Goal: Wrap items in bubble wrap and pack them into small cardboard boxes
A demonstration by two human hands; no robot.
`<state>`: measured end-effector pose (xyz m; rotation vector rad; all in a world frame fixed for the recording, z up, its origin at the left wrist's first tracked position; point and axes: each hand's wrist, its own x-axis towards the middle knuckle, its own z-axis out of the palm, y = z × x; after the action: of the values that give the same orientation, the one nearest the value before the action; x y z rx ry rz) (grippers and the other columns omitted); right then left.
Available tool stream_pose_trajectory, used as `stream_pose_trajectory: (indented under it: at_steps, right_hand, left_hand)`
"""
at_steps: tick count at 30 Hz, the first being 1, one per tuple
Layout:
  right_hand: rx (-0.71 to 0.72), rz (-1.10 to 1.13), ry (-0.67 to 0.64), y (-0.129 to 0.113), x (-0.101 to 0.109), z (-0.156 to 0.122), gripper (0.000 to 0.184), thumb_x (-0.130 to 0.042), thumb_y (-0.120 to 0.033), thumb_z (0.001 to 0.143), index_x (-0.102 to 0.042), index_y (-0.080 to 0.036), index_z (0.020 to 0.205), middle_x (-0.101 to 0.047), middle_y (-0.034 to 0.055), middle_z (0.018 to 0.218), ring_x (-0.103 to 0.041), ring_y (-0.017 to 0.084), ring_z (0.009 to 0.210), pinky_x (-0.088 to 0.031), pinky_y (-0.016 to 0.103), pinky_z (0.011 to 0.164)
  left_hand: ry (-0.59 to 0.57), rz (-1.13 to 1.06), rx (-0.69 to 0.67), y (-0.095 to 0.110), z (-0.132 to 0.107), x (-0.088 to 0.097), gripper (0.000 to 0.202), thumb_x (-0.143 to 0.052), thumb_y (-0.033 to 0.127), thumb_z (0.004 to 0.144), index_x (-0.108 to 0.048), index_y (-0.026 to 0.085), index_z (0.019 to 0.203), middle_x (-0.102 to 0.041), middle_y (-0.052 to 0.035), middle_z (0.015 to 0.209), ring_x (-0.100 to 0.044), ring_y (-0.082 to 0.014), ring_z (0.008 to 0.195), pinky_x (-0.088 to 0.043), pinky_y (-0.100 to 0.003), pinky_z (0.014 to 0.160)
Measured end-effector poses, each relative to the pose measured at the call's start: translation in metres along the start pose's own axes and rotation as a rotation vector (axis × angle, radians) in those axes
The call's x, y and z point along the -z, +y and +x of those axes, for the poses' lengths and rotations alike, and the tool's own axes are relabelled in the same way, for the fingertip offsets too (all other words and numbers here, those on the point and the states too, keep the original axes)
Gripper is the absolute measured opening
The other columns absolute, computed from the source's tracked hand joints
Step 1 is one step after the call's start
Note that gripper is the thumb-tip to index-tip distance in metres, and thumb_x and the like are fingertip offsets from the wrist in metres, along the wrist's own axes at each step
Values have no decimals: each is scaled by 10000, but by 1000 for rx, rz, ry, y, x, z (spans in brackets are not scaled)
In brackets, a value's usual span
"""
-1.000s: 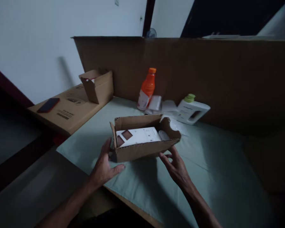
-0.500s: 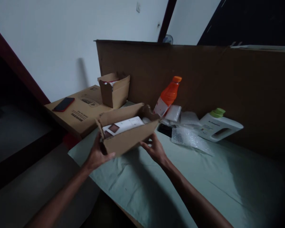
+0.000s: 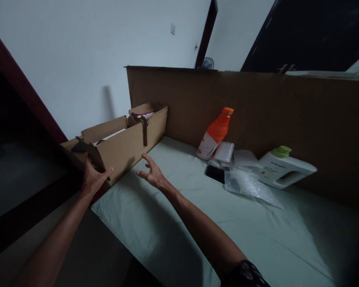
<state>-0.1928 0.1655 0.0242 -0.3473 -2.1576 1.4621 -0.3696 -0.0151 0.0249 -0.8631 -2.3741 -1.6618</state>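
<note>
An open-topped cardboard box (image 3: 122,148) with a white item (image 3: 110,136) inside rests over the flat carton at the left. My left hand (image 3: 94,177) grips its near left corner, thumb against the long side and fingers round the end, partly hidden. Just off the box's right end is my right hand (image 3: 152,172), fingers apart and holding nothing. Behind, a second open cardboard box (image 3: 158,121) holds something red and white (image 3: 145,114).
An orange bottle (image 3: 217,129) leans at the back of the green cloth (image 3: 179,223). Beside it lie bubble wrap (image 3: 248,185), a black phone-like object (image 3: 215,173) and a white jug (image 3: 283,169) with a green cap. A tall cardboard panel (image 3: 257,103) stands behind.
The box has moved left from above the cloth onto the flat carton, in front of the second box. My right hand has let go of it; my left is still on it.
</note>
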Motion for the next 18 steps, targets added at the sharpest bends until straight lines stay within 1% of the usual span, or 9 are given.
stream_pose_trajectory:
  at_steps: [3,6,8,10,12,14,16,17,18]
  right_hand:
    - [-13,-43,-2,5,16,-40,682,-745,-465,791,-544,-257,1409,-349,135,1620,-399,306,1459,-423,505,1124]
    - [-42,-60,20,4,35,-80,568,-721,-485,813,-611,-261,1324,-370,139,1609,-449,304,1424,-447,499,1093]
    - [-50,-72,45,2,47,-104,523,-707,-514,827,-641,-263,1281,-388,137,1601,-469,303,1409,-460,494,1077]
    - [-65,-84,68,-1,59,-128,507,-690,-544,841,-660,-253,1254,-397,145,1596,-487,305,1395,-469,492,1066]
    - [-90,-91,95,-4,69,-152,504,-678,-576,844,-680,-244,1223,-407,151,1591,-515,309,1371,-473,494,1062]
    - [-111,-94,130,-8,77,-175,487,-674,-592,844,-703,-243,1182,-431,150,1578,-541,312,1347,-475,502,1061]
    - [-121,-102,164,-10,85,-197,446,-677,-581,850,-725,-243,1137,-481,147,1543,-546,319,1344,-473,513,1064]
    - [-122,-111,182,-11,89,-208,421,-679,-568,855,-736,-242,1116,-512,146,1518,-543,324,1349,-466,523,1072]
    - [-121,-126,202,-12,92,-219,398,-680,-555,859,-745,-241,1095,-546,146,1486,-536,329,1357,-454,535,1083]
  left_hand:
    - [-17,-20,19,2,14,-14,1121,-829,277,600,-228,138,1535,-423,-202,1543,-418,-352,1444,-342,-521,1216]
    - [-15,-28,14,5,23,-25,1115,-828,282,596,-237,119,1528,-380,-213,1573,-373,-351,1473,-295,-508,1239]
    - [-14,-30,19,8,23,-29,1082,-822,305,613,-260,121,1519,-383,-211,1573,-363,-353,1479,-287,-510,1241]
    - [6,-28,56,11,13,-29,1069,-816,342,634,-265,111,1520,-386,-224,1566,-368,-364,1473,-299,-517,1233]
    - [33,-23,108,14,-8,-28,1073,-800,398,664,-249,95,1533,-402,-246,1541,-417,-378,1437,-342,-523,1205]
    - [7,-39,144,16,-40,-29,1062,-754,452,715,-217,78,1551,-503,-256,1437,-551,-373,1307,-446,-528,1117]
    - [-106,-75,143,19,-80,-33,1008,-691,481,767,-211,74,1554,-629,-219,1243,-674,-331,1080,-556,-505,955]
    - [-189,-85,119,21,-101,-37,955,-664,485,785,-241,88,1544,-654,-195,1183,-695,-303,991,-585,-480,880]
    - [-268,-79,77,25,-122,-41,884,-644,480,792,-301,112,1520,-653,-186,1191,-701,-279,941,-599,-453,828]
